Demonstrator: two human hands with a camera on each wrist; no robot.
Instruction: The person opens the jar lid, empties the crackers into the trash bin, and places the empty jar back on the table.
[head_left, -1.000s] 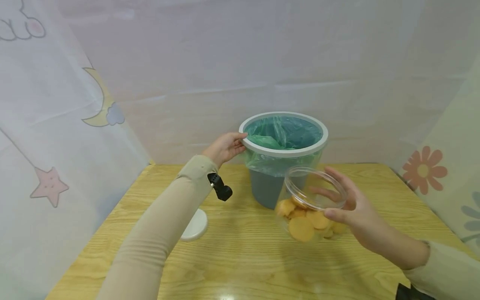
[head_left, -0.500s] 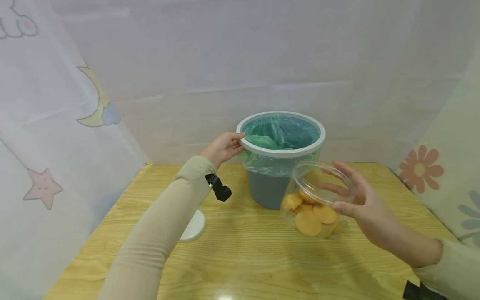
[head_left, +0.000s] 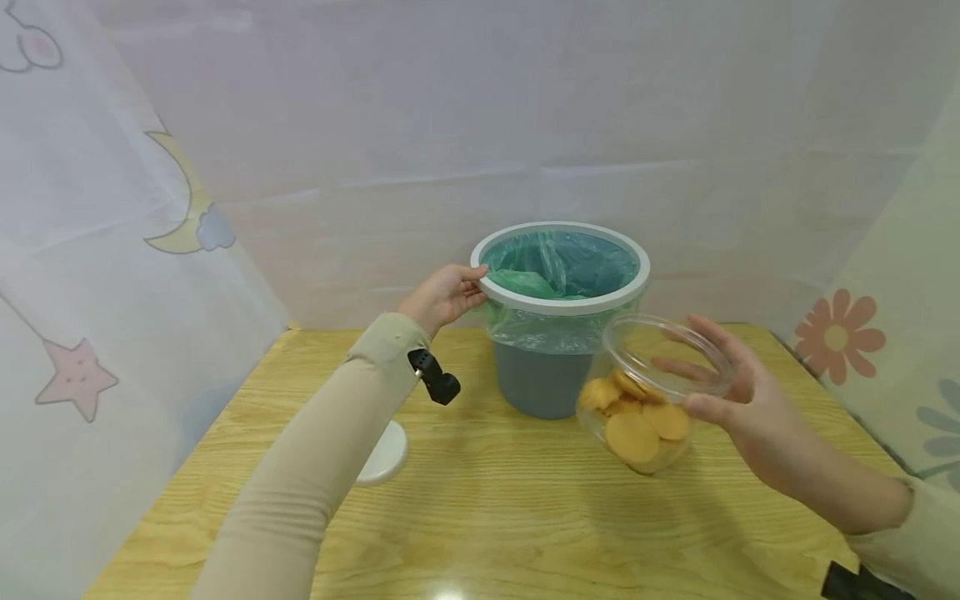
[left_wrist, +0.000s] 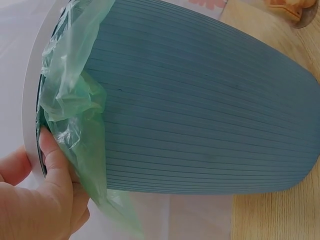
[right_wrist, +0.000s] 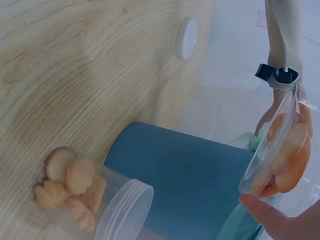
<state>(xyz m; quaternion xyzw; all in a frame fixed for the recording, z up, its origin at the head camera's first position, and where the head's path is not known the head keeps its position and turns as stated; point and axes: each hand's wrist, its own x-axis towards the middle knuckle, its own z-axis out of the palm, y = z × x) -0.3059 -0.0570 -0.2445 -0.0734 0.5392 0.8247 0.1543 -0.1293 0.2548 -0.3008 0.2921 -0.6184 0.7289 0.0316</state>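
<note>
My left hand [head_left: 442, 296] pinches the pale rim [left_wrist: 31, 100] of a blue-grey trash can [head_left: 542, 379], thumb and fingers on either side. A green bag [head_left: 525, 283] lines the can and hangs over its outside. My right hand [head_left: 757, 417] grips a clear plastic jar [head_left: 633, 437] by its rim, tilted, in front of the can's right side. Golden cookies fill its lower part. In the right wrist view, my thumb [right_wrist: 262, 210] touches a clear curved edge, while a jar of cookies [right_wrist: 70, 180] appears lower left. I cannot tell whether these are one piece.
A white round lid [head_left: 384, 454] lies on the wooden table [head_left: 480, 517], partly hidden by my left forearm. A pale printed cloth wall [head_left: 375, 150] rises behind and along both sides of the table.
My right hand has moved right and slightly up with the jar, away from the can. My left hand keeps its place at the rim. The view has shifted slightly.
</note>
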